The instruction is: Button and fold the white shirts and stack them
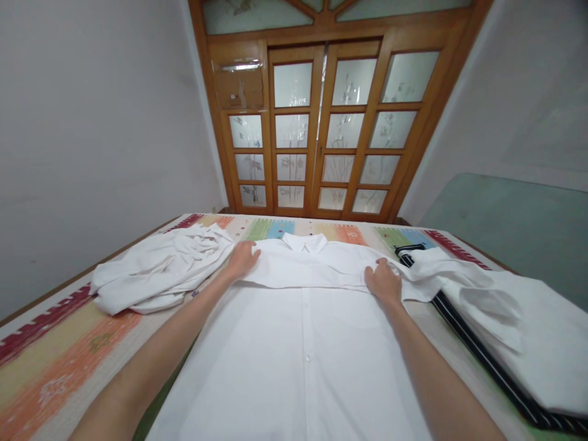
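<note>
A white button-up shirt (294,361) lies front side up in front of me, its collar (304,242) at the far end and its button placket running down the middle. One sleeve (303,272) appears folded flat across the chest; the other sleeve (416,285) reaches out to the right. My left hand (243,260) is closed on the cloth at the left shoulder, thumb and fingers pinching the edge. Near the right shoulder, my right hand (384,280) has curled fingers gripping the cloth where the folded sleeve ends. Both forearms stretch over the shirt's sides.
To the left sits a crumpled heap of white cloth (165,266). Folded white garments (542,331) lie at the right, over a black striped cloth (482,361). A colourful patterned sheet (68,361) covers the surface. Beyond stand wooden glass-paned doors (316,135); a pale green panel (505,214) is at the right.
</note>
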The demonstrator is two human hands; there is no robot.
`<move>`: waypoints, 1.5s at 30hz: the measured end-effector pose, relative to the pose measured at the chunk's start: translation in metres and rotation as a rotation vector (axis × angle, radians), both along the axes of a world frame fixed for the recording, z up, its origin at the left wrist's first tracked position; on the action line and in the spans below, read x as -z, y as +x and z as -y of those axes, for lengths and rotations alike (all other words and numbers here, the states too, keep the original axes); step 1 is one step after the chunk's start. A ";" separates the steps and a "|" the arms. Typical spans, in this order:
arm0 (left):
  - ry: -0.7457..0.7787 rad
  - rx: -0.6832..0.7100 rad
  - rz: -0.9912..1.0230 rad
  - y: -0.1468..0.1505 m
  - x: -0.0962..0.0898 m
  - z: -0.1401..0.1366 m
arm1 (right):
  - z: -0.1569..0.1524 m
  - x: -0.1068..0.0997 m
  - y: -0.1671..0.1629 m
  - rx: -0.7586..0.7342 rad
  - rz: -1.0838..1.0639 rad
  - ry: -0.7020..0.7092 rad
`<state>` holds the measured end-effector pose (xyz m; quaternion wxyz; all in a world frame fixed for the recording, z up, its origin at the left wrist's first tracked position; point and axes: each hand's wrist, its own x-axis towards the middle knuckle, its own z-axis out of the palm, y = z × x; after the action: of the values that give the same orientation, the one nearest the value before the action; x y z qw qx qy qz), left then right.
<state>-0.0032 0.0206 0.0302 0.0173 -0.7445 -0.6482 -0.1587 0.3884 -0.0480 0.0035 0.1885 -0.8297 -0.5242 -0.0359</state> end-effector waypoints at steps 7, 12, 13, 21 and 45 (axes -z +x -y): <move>-0.177 0.133 -0.128 0.000 0.034 0.060 | 0.002 0.000 0.002 -0.015 -0.021 0.009; -0.135 0.172 -0.130 -0.031 0.033 0.095 | 0.002 -0.001 0.002 -0.004 -0.055 0.000; -0.126 0.173 -0.129 -0.036 0.032 0.101 | 0.002 -0.001 0.002 -0.004 -0.061 -0.002; -0.006 -0.004 -0.151 -0.064 0.024 0.126 | 0.000 0.001 0.005 0.009 -0.110 0.038; 0.096 -0.171 -0.251 -0.044 0.010 0.114 | 0.000 0.001 0.013 -0.013 -0.172 0.040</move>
<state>-0.0475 -0.0929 0.0199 0.1471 -0.6989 -0.6937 -0.0932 0.4013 -0.0478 0.0024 0.2495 -0.8225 -0.5104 0.0263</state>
